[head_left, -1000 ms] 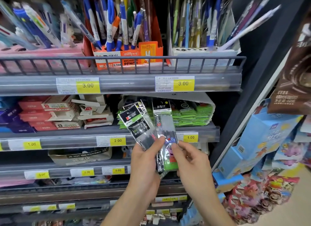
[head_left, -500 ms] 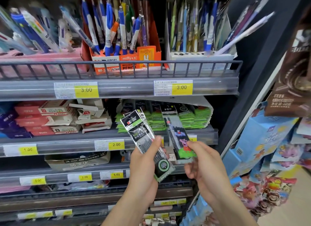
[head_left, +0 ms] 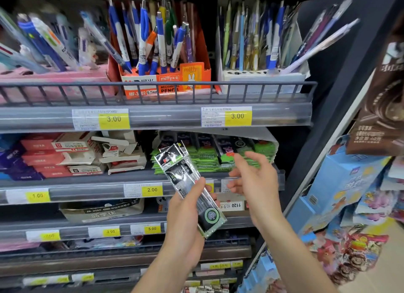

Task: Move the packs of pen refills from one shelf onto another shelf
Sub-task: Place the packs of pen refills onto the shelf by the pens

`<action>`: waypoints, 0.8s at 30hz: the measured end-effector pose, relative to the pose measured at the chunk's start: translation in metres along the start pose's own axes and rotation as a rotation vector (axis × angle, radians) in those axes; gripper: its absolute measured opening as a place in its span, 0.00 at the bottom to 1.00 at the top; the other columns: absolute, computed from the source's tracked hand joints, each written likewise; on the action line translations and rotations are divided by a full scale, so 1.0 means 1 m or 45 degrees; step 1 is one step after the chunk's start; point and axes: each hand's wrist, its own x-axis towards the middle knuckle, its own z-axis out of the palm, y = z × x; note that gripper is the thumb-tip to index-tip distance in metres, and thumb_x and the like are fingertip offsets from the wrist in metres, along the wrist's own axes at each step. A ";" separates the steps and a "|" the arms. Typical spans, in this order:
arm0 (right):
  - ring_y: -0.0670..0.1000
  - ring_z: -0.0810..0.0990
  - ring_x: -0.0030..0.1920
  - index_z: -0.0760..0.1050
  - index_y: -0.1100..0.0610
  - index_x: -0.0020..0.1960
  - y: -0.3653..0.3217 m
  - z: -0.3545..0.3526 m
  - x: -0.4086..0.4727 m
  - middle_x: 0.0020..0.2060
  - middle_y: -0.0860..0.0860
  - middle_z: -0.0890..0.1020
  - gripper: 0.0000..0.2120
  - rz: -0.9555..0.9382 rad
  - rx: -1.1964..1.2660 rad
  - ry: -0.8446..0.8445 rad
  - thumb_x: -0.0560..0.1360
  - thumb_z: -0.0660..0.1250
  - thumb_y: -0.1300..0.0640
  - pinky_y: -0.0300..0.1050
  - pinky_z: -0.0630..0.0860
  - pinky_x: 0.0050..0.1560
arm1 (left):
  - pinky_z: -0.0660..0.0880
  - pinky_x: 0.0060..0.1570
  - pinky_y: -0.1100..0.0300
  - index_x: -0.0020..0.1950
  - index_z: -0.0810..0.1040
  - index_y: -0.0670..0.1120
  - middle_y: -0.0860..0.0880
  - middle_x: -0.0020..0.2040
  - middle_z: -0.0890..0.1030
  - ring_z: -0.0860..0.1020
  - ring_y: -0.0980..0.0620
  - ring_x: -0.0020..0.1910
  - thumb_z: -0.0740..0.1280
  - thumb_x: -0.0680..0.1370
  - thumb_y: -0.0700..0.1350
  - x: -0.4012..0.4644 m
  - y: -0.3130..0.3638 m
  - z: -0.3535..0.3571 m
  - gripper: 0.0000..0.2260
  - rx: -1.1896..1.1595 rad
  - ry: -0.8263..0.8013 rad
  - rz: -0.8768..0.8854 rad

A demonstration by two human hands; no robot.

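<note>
Left hand (head_left: 185,218) gripped a small bunch of refill packs (head_left: 188,190), thumb across the front, fingers curled behind. The packs were long, narrow clear sleeves, fanned slightly at the top, where at least three header edges showed. Top header black with a red-and-white logo and a green strip; body see-through with dark refills inside and white lettering, too blurred to read; bottom end black with a round green-and-white emblem and a pale green edge. The bunch was tilted, top leaning left and far, bottom end near and to the right, held in front of the second shelf's price rail (head_left: 140,190), not resting on any shelf.

Right hand (head_left: 251,179) was open, fingers spread and relaxed, holding nothing; fingertips blurred. It was just in front of the green packs (head_left: 203,159) stacked at the right of the second shelf, under a torn white carton flap (head_left: 258,137). Could not tell whether the fingertips touched the stack. Several black-and-green packs with a pink cartoon figure lay on top of that stack.

Left of the stack on the same shelf: red and white cartons (head_left: 54,155), some torn open. Top shelf behind a wire rail (head_left: 153,91): an orange pencil box (head_left: 166,83) full of blue and white pencils, a white pen holder (head_left: 262,76) to its right. Yellow price tags (head_left: 237,116) read 3.00 on the top rail, 2.00 and 1.00 on the second.
</note>
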 end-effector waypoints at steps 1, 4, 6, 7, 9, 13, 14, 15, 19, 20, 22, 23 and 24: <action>0.46 0.83 0.32 0.73 0.45 0.66 0.008 -0.007 -0.004 0.38 0.46 0.84 0.18 -0.213 -0.246 0.042 0.79 0.69 0.43 0.43 0.79 0.38 | 0.82 0.37 0.55 0.61 0.82 0.46 0.46 0.42 0.86 0.86 0.51 0.38 0.75 0.79 0.50 0.000 0.003 -0.001 0.13 -0.015 -0.004 -0.012; 0.46 0.78 0.35 0.77 0.44 0.68 0.020 -0.021 -0.003 0.42 0.41 0.74 0.17 -0.854 -0.843 0.060 0.80 0.69 0.48 0.38 0.75 0.39 | 0.83 0.37 0.54 0.59 0.82 0.44 0.44 0.44 0.86 0.86 0.49 0.39 0.69 0.82 0.52 -0.001 0.008 -0.004 0.13 -0.072 -0.023 -0.056; 0.48 0.73 0.31 0.81 0.50 0.65 0.021 -0.022 0.007 0.40 0.43 0.71 0.15 -1.079 -1.020 0.050 0.79 0.71 0.54 0.47 0.76 0.33 | 0.83 0.39 0.53 0.60 0.83 0.41 0.41 0.46 0.85 0.85 0.45 0.43 0.65 0.83 0.53 -0.002 0.011 -0.006 0.17 -0.101 -0.053 -0.074; 0.50 0.73 0.30 0.83 0.52 0.64 0.020 -0.020 0.013 0.38 0.45 0.72 0.14 -1.127 -1.068 0.064 0.79 0.72 0.55 0.47 0.75 0.30 | 0.83 0.40 0.52 0.61 0.82 0.40 0.40 0.47 0.85 0.84 0.44 0.43 0.64 0.84 0.54 -0.002 0.012 -0.008 0.19 -0.104 -0.070 -0.077; 0.51 0.74 0.30 0.85 0.53 0.60 0.018 -0.016 0.025 0.35 0.47 0.75 0.11 -1.162 -1.113 0.099 0.78 0.73 0.56 0.46 0.75 0.29 | 0.82 0.42 0.50 0.62 0.82 0.39 0.40 0.48 0.85 0.84 0.44 0.42 0.61 0.84 0.54 -0.003 0.015 -0.010 0.21 -0.104 -0.094 -0.077; 0.52 0.76 0.30 0.87 0.54 0.52 0.014 -0.007 0.041 0.32 0.48 0.79 0.05 -1.159 -1.168 0.128 0.78 0.74 0.57 0.43 0.74 0.28 | 0.81 0.48 0.47 0.64 0.82 0.41 0.39 0.52 0.87 0.83 0.44 0.43 0.59 0.84 0.55 -0.003 0.021 -0.019 0.22 -0.118 -0.112 -0.041; 0.52 0.76 0.30 0.87 0.54 0.50 0.014 -0.004 0.042 0.31 0.48 0.78 0.04 -1.137 -1.187 0.126 0.78 0.73 0.58 0.42 0.73 0.28 | 0.81 0.49 0.46 0.64 0.82 0.42 0.39 0.53 0.87 0.84 0.44 0.44 0.58 0.84 0.55 -0.003 0.023 -0.020 0.21 -0.133 -0.103 -0.028; 0.52 0.76 0.30 0.86 0.55 0.49 0.012 -0.002 0.043 0.30 0.48 0.78 0.04 -1.104 -1.202 0.124 0.78 0.73 0.58 0.42 0.72 0.29 | 0.81 0.50 0.46 0.64 0.82 0.43 0.39 0.55 0.87 0.84 0.44 0.45 0.58 0.85 0.55 -0.004 0.024 -0.022 0.21 -0.146 -0.091 -0.017; 0.54 0.78 0.34 0.85 0.56 0.56 0.004 0.006 0.037 0.33 0.49 0.79 0.08 -0.966 -1.269 0.117 0.79 0.70 0.58 0.44 0.69 0.33 | 0.82 0.51 0.50 0.69 0.79 0.43 0.39 0.60 0.87 0.86 0.46 0.48 0.57 0.86 0.51 -0.004 0.030 -0.033 0.19 -0.102 -0.071 -0.007; 0.54 0.79 0.36 0.83 0.55 0.60 0.003 0.008 0.030 0.34 0.49 0.80 0.11 -0.924 -1.246 0.098 0.79 0.69 0.57 0.45 0.70 0.35 | 0.82 0.50 0.51 0.70 0.79 0.42 0.40 0.60 0.87 0.87 0.47 0.49 0.57 0.87 0.51 -0.004 0.032 -0.036 0.19 -0.086 -0.068 -0.014; 0.48 0.76 0.35 0.79 0.50 0.66 0.004 0.015 0.005 0.32 0.44 0.77 0.15 -0.793 -1.060 -0.025 0.80 0.67 0.52 0.46 0.72 0.38 | 0.84 0.48 0.53 0.70 0.79 0.42 0.41 0.62 0.87 0.87 0.47 0.54 0.59 0.87 0.50 -0.005 0.035 -0.042 0.19 -0.058 -0.052 -0.017; 0.45 0.75 0.33 0.77 0.45 0.66 0.008 0.020 -0.012 0.30 0.45 0.75 0.16 -0.698 -0.920 -0.134 0.80 0.65 0.47 0.46 0.72 0.37 | 0.84 0.47 0.53 0.70 0.80 0.41 0.41 0.62 0.86 0.87 0.46 0.56 0.59 0.87 0.51 -0.006 0.037 -0.044 0.19 -0.041 -0.047 -0.008; 0.46 0.75 0.33 0.76 0.40 0.64 0.012 0.026 -0.030 0.30 0.46 0.75 0.15 -0.580 -0.785 -0.260 0.78 0.64 0.42 0.45 0.71 0.36 | 0.85 0.48 0.51 0.69 0.81 0.41 0.40 0.63 0.86 0.86 0.44 0.59 0.60 0.87 0.51 -0.006 0.037 -0.046 0.19 -0.025 -0.041 0.011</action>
